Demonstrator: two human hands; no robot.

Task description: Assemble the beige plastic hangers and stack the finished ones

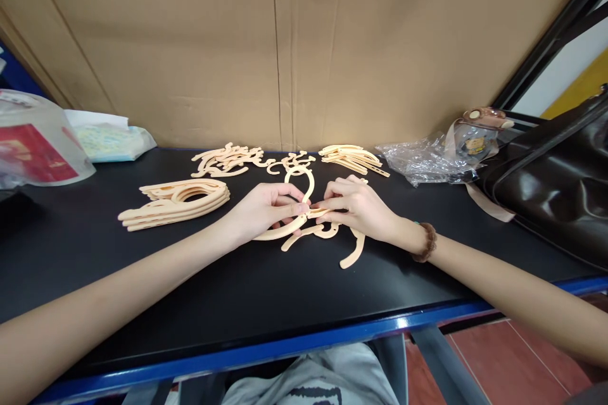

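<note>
My left hand (270, 209) pinches a beige plastic folding hanger (278, 233) at its middle joint. The hanger's hook (311, 183) curves up above my fingers, and one arm sweeps down to the left. Fingers closed, my right hand (356, 202) grips a slim beige hanger arm (319, 211) whose end meets that joint. Beneath my right hand lie a loose hook piece (327, 232) and a curved arm piece (354, 253) on the black tabletop. My fingers hide part of the joint.
Folded hangers (175, 202) are stacked at left. Farther back lie piles of curved pieces (228, 158), hooks (292, 161) and arms (354, 157). Clear plastic wrapping (427, 158) and a dark bag (551, 171) are at right; a wipes pack (114, 139) is back left. Cardboard (190, 44) stands behind.
</note>
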